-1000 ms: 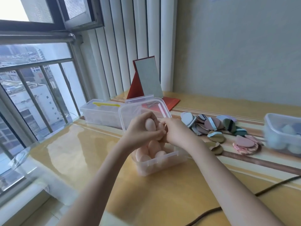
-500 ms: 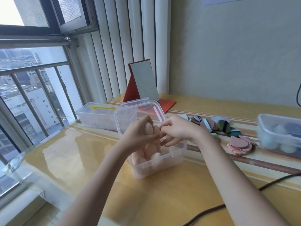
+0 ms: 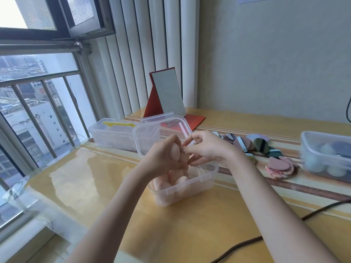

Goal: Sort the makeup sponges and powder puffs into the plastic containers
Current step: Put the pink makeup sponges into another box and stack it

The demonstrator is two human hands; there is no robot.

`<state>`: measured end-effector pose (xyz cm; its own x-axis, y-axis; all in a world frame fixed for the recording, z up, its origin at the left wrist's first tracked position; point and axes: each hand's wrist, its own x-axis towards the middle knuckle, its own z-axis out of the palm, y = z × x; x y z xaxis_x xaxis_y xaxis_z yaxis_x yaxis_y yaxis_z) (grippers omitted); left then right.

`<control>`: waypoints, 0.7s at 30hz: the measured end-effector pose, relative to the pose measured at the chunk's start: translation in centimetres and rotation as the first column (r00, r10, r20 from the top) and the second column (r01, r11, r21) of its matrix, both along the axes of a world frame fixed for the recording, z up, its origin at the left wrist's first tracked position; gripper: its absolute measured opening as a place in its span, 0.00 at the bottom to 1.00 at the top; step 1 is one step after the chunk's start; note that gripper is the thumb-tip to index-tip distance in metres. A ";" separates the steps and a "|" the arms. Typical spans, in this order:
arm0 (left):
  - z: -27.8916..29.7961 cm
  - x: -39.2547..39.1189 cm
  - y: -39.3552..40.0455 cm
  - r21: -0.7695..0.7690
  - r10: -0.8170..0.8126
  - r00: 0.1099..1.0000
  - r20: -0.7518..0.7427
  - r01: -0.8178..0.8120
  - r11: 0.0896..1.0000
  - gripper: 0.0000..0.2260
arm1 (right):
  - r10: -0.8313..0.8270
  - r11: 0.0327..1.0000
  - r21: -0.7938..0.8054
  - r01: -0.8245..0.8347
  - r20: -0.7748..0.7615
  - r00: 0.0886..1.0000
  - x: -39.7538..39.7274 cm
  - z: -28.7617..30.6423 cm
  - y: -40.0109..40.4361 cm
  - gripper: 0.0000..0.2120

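The left hand (image 3: pixel 161 158) is curled round a pink egg-shaped sponge (image 3: pixel 175 151) and holds it above the open clear box (image 3: pixel 190 186) at the middle of the table (image 3: pixel 190 224). More pink sponges (image 3: pixel 171 182) lie inside that box; its lid (image 3: pixel 152 133) stands up behind the hands. The right hand (image 3: pixel 207 149) meets the left over the box, its fingertips (image 3: pixel 187 144) bent toward the held sponge. Whether they pinch anything cannot be told.

A loose heap of flat powder puffs (image 3: pixel 254 144) lies on the table to the right, with a small stack of pink puffs (image 3: pixel 280 167) near it. A second box (image 3: pixel 326 154) at the far right holds pale round sponges. A third box (image 3: pixel 114 135), with a yellow tool lying on top, stands at the left, in front of a folding mirror (image 3: pixel 169 95).

Risks, as judged:
- The sponge is held over the box rim, so a slack grip could send the soft, rounded thing rolling off across the glossy table.
- The box looks well filled, so pressing another sponge in could push others out.
- A forearm drawn back to the right could scatter the puff heap.
- The raised lid could fall forward onto the hands.
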<state>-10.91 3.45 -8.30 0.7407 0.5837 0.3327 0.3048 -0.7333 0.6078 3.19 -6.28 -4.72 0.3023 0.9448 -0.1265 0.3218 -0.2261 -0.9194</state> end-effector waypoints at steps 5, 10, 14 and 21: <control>0.1 0.0 -0.2 0.003 0.006 1.000 -0.026 -0.006 1.000 0.24 | -0.048 0.999 0.012 0.047 0.021 0.999 0.0 -0.5 0.5 0.05; 0.3 -0.1 -0.3 0.001 0.010 0.999 -0.034 -0.010 1.000 0.24 | -0.077 0.997 0.028 0.077 -0.004 0.997 0.3 -0.6 0.7 0.07; 0.5 -0.3 -0.5 0.007 -0.012 1.000 -0.029 0.012 1.000 0.22 | -0.126 0.990 0.057 0.127 -0.006 0.992 0.3 -0.7 0.8 0.08; 0.4 -0.4 -0.3 0.031 -0.010 0.996 -0.086 0.013 0.999 0.16 | -0.139 0.989 0.052 0.136 0.052 0.989 1.4 0.7 -0.5 0.06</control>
<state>-11.27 3.14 -7.89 0.7741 0.5652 0.2852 0.3464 -0.7552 0.5565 4.54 -6.75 -4.03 0.4350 0.8983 -0.0619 0.3410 -0.2279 -0.9120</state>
